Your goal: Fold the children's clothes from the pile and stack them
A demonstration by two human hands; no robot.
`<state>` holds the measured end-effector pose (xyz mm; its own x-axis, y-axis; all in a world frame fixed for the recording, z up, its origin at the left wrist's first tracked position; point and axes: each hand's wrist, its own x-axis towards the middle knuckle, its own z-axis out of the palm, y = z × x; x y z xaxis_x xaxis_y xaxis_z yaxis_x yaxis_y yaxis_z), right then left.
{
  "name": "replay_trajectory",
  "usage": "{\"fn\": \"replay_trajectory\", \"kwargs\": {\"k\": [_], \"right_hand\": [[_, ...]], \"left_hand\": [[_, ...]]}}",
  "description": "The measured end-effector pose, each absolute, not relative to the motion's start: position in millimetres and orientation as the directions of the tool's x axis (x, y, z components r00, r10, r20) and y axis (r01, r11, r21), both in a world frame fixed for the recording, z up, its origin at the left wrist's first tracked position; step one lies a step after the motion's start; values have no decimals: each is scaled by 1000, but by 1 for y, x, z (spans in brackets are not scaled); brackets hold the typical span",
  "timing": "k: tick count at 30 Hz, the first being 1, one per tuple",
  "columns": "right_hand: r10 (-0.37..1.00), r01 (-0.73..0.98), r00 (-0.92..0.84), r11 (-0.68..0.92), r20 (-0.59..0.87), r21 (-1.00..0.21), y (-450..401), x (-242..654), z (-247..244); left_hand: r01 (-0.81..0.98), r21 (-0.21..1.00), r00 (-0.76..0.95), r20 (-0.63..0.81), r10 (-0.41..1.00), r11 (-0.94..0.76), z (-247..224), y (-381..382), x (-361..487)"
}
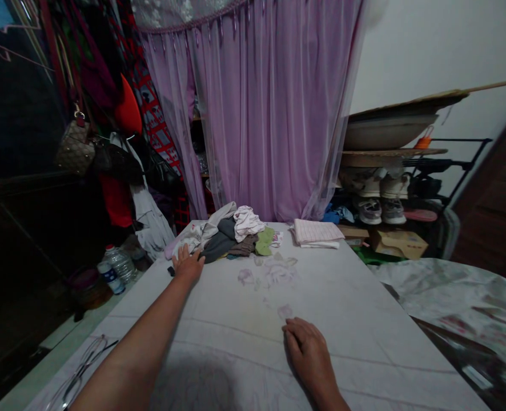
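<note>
My left hand [188, 266] reaches to the near left side of a heap of crumpled clothes, fingers spread and touching a pale printed garment [188, 240]. The heap also holds a dark grey garment [219, 242], a white patterned cloth [247, 222], a brown piece [244, 246] and a green piece [265, 241]. My right hand [309, 349] rests palm down on the white floral sheet [236, 319], its fingers loosely bent and holding nothing visible. A folded pink-and-white cloth stack [317, 232] lies at the far right of the sheet.
Hangers [81, 371] lie at the near left edge. Bottles [120, 262] stand beyond the left side. A purple curtain [270, 114] hangs behind the clothes. At right are a shoe rack [458, 165] with shoes, a cardboard box [398, 243] and a plastic-covered bundle [462, 297].
</note>
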<state>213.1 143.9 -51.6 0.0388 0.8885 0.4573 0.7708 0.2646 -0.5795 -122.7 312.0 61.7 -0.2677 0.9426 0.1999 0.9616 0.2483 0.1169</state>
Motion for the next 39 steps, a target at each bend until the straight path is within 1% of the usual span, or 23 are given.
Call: {"fn": "replay_trajectory", "kwargs": {"k": [4, 6, 10, 12, 14, 17, 18, 20, 22, 23, 25, 27, 29, 34, 36, 37, 39], "right_hand": [[889, 761, 46, 264, 455, -593, 142, 211, -49], [892, 758, 49, 259, 449, -598, 142, 211, -48], [897, 756, 51, 252, 438, -604, 142, 212, -48], [899, 757, 61, 242, 435, -607, 142, 211, -48], [900, 756, 68, 235, 431, -611, 143, 211, -48], [902, 750, 72, 232, 425, -619, 143, 211, -46], [903, 748, 71, 233, 423, -622, 142, 211, -46], [905, 741, 61, 241, 420, -627, 142, 212, -44], [907, 726, 73, 236, 415, -646, 142, 213, -45], [906, 712, 100, 224, 412, -665, 142, 213, -45], [896, 665, 189, 186, 403, -724, 142, 215, -47], [883, 596, 276, 152, 379, -789, 142, 217, -49], [883, 531, 318, 136, 346, -836, 143, 218, -51], [892, 464, 315, 152, 323, -873, 142, 220, -49], [895, 469, 305, 155, 324, -869, 141, 220, -46], [899, 476, 296, 155, 323, -866, 141, 220, -44], [906, 493, 279, 150, 319, -857, 141, 219, -41]], "left_hand": [[937, 138, -338, 135, 931, 320, 63, 321, -135], [936, 166, -335, 141, 932, 311, 67, 323, -141], [945, 257, -280, 315, 907, 202, 82, 322, -148], [950, 268, -254, 375, 892, 158, 87, 319, -144], [957, 281, -190, 436, 880, 67, 88, 312, -131], [938, 295, -14, 558, 830, -183, 75, 292, -96], [922, 290, 43, 578, 815, -255, 69, 282, -80], [870, 277, 193, 571, 798, -409, 53, 258, -48], [795, 301, 310, 545, 779, -527, 37, 232, -15], [752, 322, 357, 535, 766, -576, 29, 219, -1], [678, 369, 397, 544, 739, -636, 16, 194, 24], [616, 399, 417, 566, 711, -679, 6, 172, 41], [558, 413, 446, 582, 680, -719, -1, 154, 50], [476, 415, 533, 565, 630, -775, -4, 126, 41], [485, 416, 537, 553, 637, -770, 1, 126, 28], [516, 418, 508, 553, 660, -747, 4, 130, 21], [647, 432, 362, 551, 752, -628, 7, 144, 4]]}}
